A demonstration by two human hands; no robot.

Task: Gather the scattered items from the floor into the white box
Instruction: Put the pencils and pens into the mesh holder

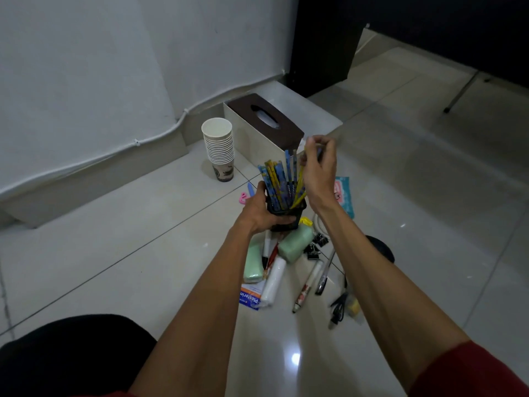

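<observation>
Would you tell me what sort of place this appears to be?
Probably a room in a home or small office: a tiled floor meets a white wall with a cable clipped along it, and a tissue box, stacked paper cups and loose stationery sit on the floor.

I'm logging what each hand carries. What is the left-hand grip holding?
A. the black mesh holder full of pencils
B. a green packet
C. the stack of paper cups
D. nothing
A: the left-hand grip is wrapped round the black mesh holder of pencils, held above the floor, while the right-hand grip pinches a yellow pencil standing in it.
</observation>
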